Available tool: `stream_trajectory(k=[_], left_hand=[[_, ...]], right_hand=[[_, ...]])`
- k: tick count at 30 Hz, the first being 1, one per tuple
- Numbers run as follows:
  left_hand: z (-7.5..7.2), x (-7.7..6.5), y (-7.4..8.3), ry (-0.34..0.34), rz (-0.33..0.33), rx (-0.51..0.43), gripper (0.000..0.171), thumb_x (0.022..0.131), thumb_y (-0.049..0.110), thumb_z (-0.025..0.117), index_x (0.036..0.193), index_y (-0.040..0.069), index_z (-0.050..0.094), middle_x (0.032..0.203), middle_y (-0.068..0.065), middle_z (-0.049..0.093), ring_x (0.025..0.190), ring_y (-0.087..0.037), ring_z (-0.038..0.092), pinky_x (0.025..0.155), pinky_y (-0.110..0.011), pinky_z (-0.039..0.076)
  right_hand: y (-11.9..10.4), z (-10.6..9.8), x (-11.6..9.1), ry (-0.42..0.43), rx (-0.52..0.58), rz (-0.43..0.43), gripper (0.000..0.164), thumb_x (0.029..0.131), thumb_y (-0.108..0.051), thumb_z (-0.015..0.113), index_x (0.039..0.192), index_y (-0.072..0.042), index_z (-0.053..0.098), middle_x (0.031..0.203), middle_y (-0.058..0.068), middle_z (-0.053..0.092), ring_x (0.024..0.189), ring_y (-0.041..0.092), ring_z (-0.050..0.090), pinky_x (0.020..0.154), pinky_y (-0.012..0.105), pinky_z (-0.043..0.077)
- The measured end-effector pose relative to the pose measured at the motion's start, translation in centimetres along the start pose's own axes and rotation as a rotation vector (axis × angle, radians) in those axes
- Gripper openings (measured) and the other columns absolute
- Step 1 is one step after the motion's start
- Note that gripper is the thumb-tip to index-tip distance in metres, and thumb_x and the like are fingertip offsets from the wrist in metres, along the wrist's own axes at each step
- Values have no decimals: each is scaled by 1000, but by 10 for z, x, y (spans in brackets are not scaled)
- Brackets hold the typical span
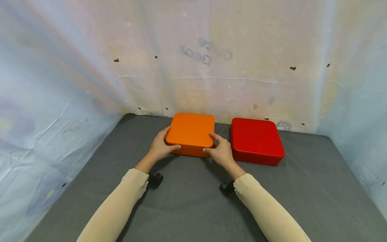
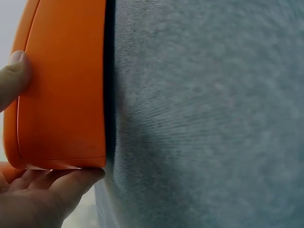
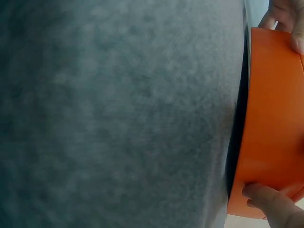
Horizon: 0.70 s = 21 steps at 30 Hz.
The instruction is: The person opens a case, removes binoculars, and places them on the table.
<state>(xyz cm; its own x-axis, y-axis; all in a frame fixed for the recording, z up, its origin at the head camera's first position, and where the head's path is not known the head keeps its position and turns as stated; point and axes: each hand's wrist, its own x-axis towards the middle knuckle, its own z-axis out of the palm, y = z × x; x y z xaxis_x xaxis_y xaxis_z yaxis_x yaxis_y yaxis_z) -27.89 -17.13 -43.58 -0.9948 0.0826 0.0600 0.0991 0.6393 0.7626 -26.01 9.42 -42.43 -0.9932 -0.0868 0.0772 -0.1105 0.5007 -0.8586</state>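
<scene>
An orange box point(image 1: 191, 129) with rounded corners is at the back of the grey surface. My left hand point(image 1: 160, 144) grips its front left corner, the thumb on the front and the fingers along the left side. At the front right corner my right hand point(image 1: 222, 151) holds the box, thumb against the front face and index finger at the top's right edge. In the left wrist view a seam runs along the orange box point(image 2: 66, 95) near its top. A dark strip lies under the box point(image 3: 270, 114) in the right wrist view; whether it is raised, I cannot tell.
A red box point(image 1: 257, 139) of similar shape stands just right of my right hand. Grey cloth point(image 1: 190, 201) covers the surface. A pale patterned curtain point(image 1: 211, 67) hangs close behind the boxes and along both sides.
</scene>
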Motion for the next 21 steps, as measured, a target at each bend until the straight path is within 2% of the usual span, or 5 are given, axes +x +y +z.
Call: stream_trajectory(k=[12,15,17,19,21], left_hand=[[0,-1,-2,10,0,25,101,76,45,79,155,17,22,156,-12,30,138,-34,36,112,-55,32],[-1,0,-1,14,6,15,101,77,44,79,155,17,20,156,-12,29,139,-34,35,112,-55,31],[-1,0,0,16,13,6,101,78,44,78,155,16,19,157,-13,29,140,-35,34,112,-56,31],[-2,1,1,14,17,-9,102,78,43,79,156,16,19,157,-13,28,141,-35,33,112,-56,30],[-2,2,2,8,16,-17,102,78,43,79,156,16,19,158,-12,27,141,-35,32,113,-56,30]], right_hand=[[1,3,1,10,13,-4,71,78,-16,81,142,-17,50,149,5,45,130,23,51,86,34,56],[-1,1,2,4,15,-18,70,81,-19,78,144,-18,47,151,7,43,90,24,68,67,25,56],[-2,-1,3,2,17,-31,69,83,-20,77,145,-18,46,151,9,43,58,22,58,54,21,48],[-2,-2,4,2,17,-34,68,84,-21,76,145,-18,46,150,9,43,46,21,43,48,22,40],[-2,-3,4,-2,16,-26,68,83,-21,76,145,-18,46,150,8,43,52,16,49,52,20,45]])
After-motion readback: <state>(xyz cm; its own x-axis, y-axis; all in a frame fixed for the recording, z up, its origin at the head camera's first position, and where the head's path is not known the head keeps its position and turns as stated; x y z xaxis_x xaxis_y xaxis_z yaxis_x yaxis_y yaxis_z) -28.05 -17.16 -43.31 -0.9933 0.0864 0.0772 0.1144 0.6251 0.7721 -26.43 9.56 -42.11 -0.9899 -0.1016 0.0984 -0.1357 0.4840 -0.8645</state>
